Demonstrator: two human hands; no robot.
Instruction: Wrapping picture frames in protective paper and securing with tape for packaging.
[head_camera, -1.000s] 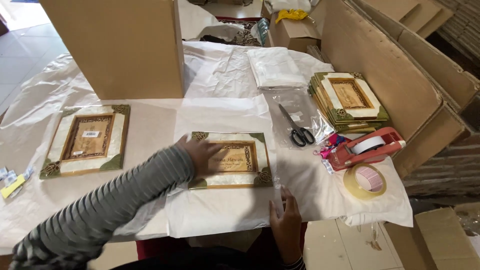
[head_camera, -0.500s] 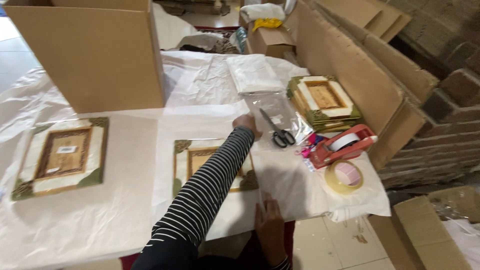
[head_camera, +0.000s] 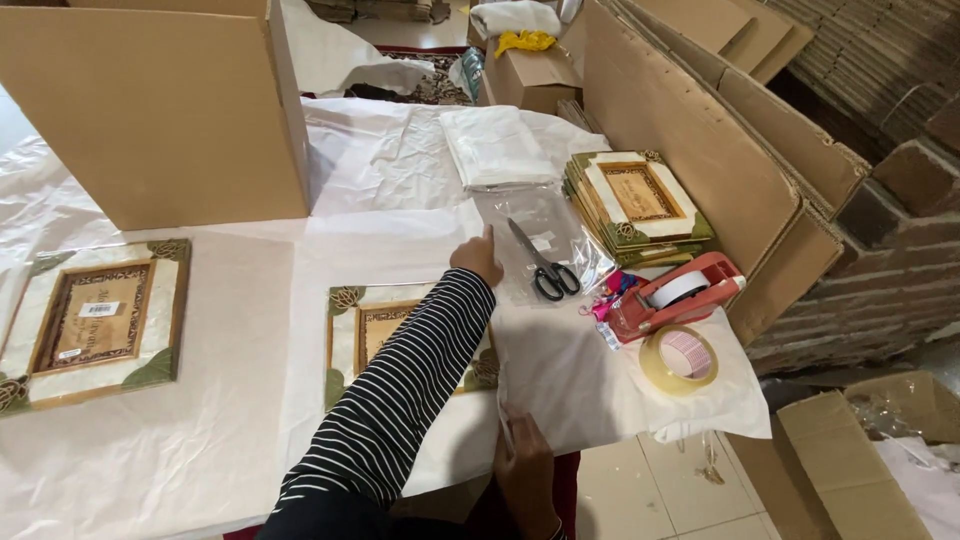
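The right hand (head_camera: 522, 450) pinched the near edge of the white wrapping paper (head_camera: 400, 250) on the counter (head_camera: 150, 470). The left hand (head_camera: 478, 258), fingers loosely curled, pressed the far edge beside the scissors (head_camera: 540, 262). An uneven pull could have torn the paper or dragged the frame (head_camera: 352, 335) lying on it askew.

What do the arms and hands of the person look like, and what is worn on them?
The left arm wears a long, close-fitting knit sleeve with thin horizontal black and white stripes, ending at the wrist. The left hand is bare, with no glove; no ring or watch shows. The right hand is bare too; only a striped cuff edge shows at its wrist.
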